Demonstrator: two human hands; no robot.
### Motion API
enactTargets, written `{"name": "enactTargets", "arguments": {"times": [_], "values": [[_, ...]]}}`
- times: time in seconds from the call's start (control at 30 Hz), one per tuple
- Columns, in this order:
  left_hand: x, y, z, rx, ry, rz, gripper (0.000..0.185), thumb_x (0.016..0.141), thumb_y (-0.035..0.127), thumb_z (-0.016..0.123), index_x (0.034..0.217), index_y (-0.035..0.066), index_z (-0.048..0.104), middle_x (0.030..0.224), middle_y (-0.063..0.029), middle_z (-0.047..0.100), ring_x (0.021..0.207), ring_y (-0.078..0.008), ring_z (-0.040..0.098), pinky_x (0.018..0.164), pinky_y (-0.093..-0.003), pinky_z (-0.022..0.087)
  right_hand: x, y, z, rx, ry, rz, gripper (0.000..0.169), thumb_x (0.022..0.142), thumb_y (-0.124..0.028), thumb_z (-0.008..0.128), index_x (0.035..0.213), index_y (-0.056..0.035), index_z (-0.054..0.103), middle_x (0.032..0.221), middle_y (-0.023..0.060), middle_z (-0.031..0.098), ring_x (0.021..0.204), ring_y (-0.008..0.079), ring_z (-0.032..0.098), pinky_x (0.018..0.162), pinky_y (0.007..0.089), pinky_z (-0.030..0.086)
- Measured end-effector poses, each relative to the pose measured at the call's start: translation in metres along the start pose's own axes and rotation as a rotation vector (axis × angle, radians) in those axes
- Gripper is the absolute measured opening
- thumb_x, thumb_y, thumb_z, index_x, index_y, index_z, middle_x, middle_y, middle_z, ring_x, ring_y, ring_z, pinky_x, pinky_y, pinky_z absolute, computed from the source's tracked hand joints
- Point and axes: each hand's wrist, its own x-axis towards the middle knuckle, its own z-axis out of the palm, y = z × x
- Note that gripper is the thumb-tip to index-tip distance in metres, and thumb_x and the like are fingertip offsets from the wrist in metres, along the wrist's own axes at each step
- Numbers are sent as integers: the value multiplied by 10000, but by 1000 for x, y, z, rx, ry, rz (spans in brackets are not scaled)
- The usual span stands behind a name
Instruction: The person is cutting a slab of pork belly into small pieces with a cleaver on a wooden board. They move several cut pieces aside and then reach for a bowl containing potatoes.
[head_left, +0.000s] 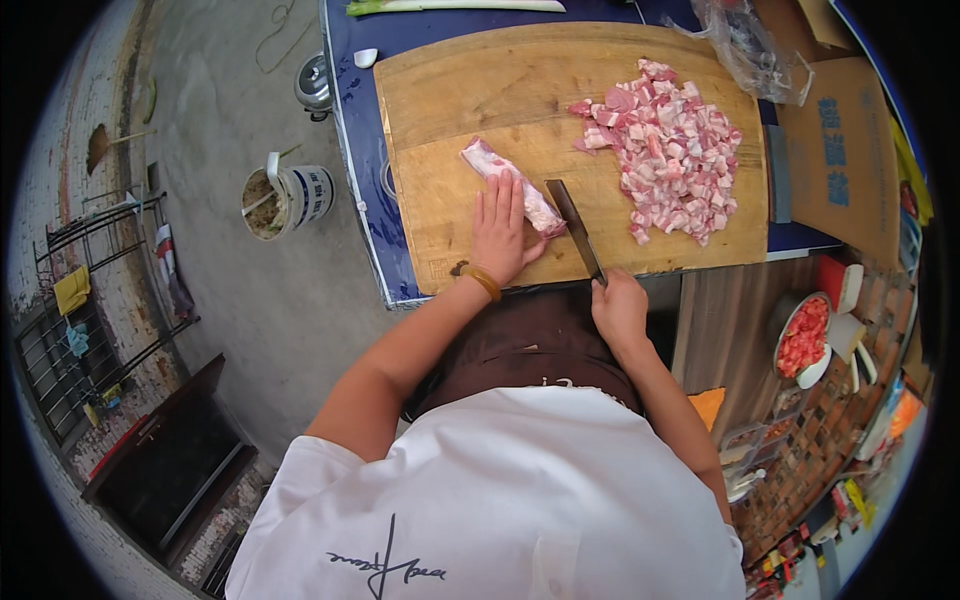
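Note:
My left hand (498, 229), with a yellow-brown bangle at the wrist, lies flat on a long strip of raw pork (534, 202), pressing it to a wooden cutting board (480, 97). In my right hand (621, 304) is the handle of a kitchen knife (574, 225). Its dark blade stands close beside the right end of the strip, seen nearly edge-on. To the right on the board is a heap of diced raw pork (675, 150), apart from the knife.
The board rests on a blue-topped table (352, 135). Beyond it lies a green onion stalk (465, 6); a clear plastic bag (750, 52) and a cardboard box (844, 157) are at right. A bucket of scraps (289, 202) stands left. A bowl of red chopped food (802, 337) is lower right.

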Motion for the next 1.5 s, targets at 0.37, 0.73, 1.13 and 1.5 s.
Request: {"name": "enactTargets", "arguments": {"times": [0.37,0.73,1.13,1.5], "values": [[55,-35,-4,-959,426,-747,727,759,175,758,1325,-82,381,1303,-260,427,1188,-368,475,1000,-422,404,9,-3,1,-91,-59,-12,148,789,-52,605,918,0,656,868,170,616,880,361,612,769,449,500],[54,-14,-13,-676,407,-298,532,681,22,788,1079,4,435,1009,-115,565,937,-206,616,817,-322,515,12,-7,-11,-82,-126,62,179,806,-63,594,956,8,660,901,180,633,892,366,616,782,455,496],[43,-53,0,-421,580,-467,490,833,167,714,1225,-26,493,1104,-187,563,1013,-323,573,899,-407,462,20,10,-17,-82,-182,103,235,851,-192,638,864,42,634,798,267,639,761,446,623,689,498,488],[33,-51,-5,-286,620,-40,277,743,13,669,1015,27,620,1133,-159,579,1082,-362,560,923,-452,460,58,-87,-54,-110,16,-204,189,832,-139,638,761,32,601,730,207,580,733,405,595,663,475,465]]}}
